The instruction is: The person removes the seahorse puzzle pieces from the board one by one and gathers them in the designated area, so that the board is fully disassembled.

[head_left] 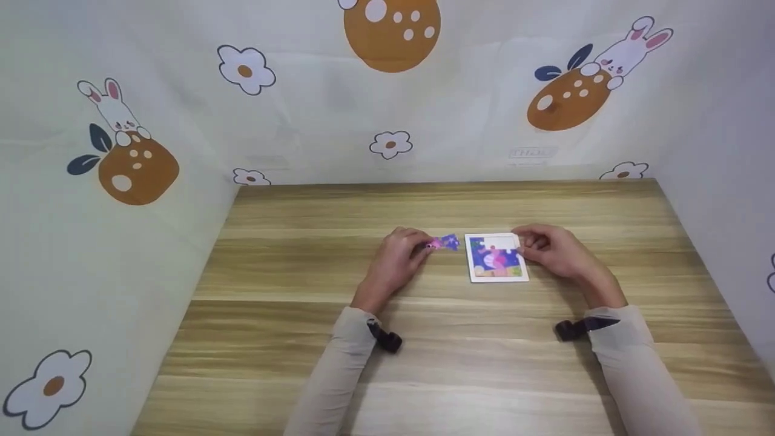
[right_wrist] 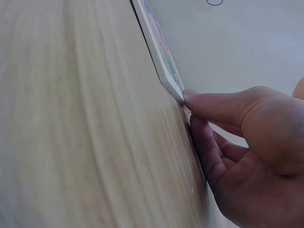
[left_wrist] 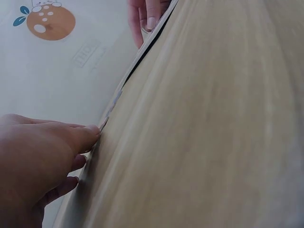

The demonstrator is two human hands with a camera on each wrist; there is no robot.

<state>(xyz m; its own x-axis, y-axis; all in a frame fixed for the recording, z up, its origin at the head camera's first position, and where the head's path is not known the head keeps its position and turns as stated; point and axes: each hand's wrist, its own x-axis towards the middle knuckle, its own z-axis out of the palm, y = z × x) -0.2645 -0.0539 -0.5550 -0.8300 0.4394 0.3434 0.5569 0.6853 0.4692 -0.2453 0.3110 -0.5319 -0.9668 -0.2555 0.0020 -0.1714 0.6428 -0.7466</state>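
Note:
A small square jigsaw puzzle [head_left: 496, 260] with a white border lies on the table, showing a pink figure on blue. Its upper right part is bare white. My right hand [head_left: 554, 249] grips the border at the right side, thumb and index finger at the corner in the right wrist view [right_wrist: 237, 137]. To the left of the puzzle, my left hand [head_left: 396, 257] pinches the near end of loose blue and pink puzzle pieces [head_left: 448, 242] between thumb and index finger. In the left wrist view these pieces [left_wrist: 114, 102] appear edge-on, low over the wood.
The wood-grain table [head_left: 290, 266] meets a pale cloth backdrop [head_left: 315, 121] printed with rabbits, oranges and flowers at its back, left and right. Dark wrist cameras are strapped over both sleeves [head_left: 629, 339].

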